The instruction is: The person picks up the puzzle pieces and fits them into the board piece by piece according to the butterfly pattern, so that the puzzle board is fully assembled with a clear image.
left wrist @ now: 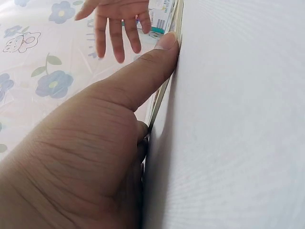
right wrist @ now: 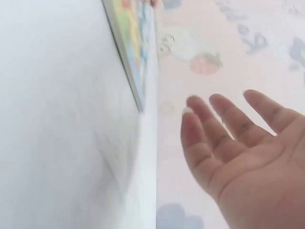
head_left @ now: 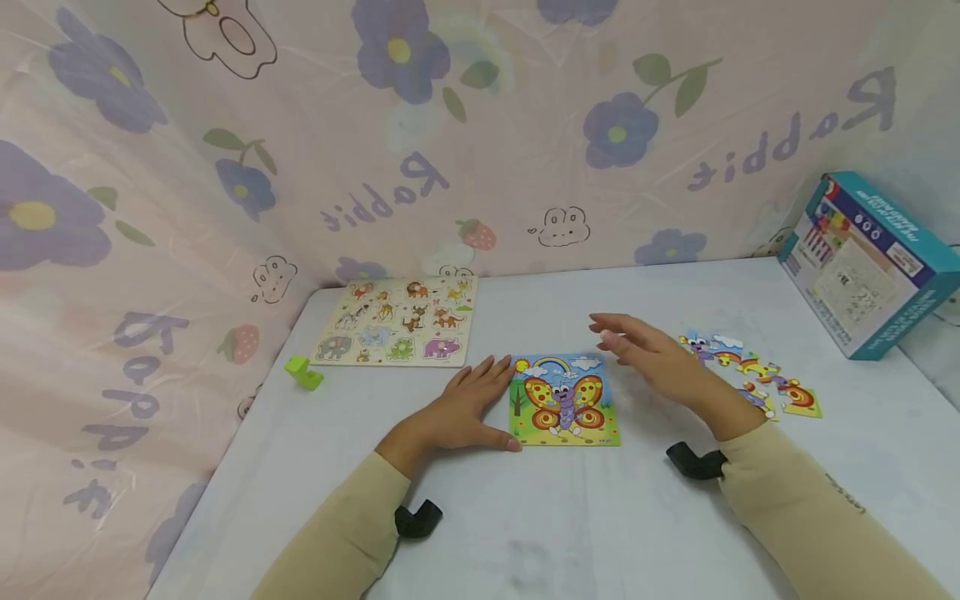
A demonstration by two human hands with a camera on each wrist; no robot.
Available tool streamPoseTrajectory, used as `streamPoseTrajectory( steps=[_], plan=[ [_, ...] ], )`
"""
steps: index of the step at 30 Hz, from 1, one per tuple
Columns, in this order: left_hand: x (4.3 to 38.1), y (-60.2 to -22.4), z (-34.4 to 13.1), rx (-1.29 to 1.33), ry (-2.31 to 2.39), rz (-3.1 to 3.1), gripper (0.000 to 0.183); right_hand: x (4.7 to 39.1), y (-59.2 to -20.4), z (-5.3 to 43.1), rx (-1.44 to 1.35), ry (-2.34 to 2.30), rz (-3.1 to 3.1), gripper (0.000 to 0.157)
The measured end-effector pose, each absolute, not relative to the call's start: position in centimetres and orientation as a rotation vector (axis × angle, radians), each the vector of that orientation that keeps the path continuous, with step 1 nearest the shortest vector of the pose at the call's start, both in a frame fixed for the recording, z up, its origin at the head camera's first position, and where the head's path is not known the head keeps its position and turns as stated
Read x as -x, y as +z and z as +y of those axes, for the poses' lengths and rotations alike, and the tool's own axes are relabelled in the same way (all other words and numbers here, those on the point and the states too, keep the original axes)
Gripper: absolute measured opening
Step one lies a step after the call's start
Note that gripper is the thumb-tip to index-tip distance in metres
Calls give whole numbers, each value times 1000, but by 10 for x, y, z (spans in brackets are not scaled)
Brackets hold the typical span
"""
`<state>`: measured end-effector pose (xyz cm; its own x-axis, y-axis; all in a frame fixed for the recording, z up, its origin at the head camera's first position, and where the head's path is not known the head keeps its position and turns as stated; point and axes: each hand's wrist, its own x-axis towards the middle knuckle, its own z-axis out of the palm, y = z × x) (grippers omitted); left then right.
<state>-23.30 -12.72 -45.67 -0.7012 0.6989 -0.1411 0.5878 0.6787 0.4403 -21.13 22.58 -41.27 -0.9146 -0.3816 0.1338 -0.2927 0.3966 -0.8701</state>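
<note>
A square butterfly puzzle board [head_left: 566,402] lies flat on the white table, its printed picture facing up. My left hand [head_left: 467,410] rests along the board's left side with straight fingers; the thumb touches near the lower left corner. In the left wrist view, the left thumb [left wrist: 143,71] lies against the board's thin edge. Raised above the table to the right of the board is my right hand [head_left: 652,358], its fingers extended and holding nothing. Loose butterfly puzzle pieces [head_left: 801,400] lie to the right, partly hidden behind the right forearm.
A wooden animal peg puzzle [head_left: 396,323] lies at the back left, with a small bright green block [head_left: 303,372] beside its near corner. At the back right stands a teal and white toy box [head_left: 870,267]. A floral curtain [head_left: 525,150] hangs behind the table.
</note>
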Motion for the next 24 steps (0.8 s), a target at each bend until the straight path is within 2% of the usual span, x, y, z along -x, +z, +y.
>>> streamPoseTrajectory(
  steps=[12, 24],
  plan=[
    [233, -457, -127, -1011, 535, 2592, 124, 211, -391, 283, 620, -1890, 2451, 59],
    [231, -454, -127, -1021, 560, 2584, 124, 216, -405, 332, 672, -2253, 2118, 63]
  ],
)
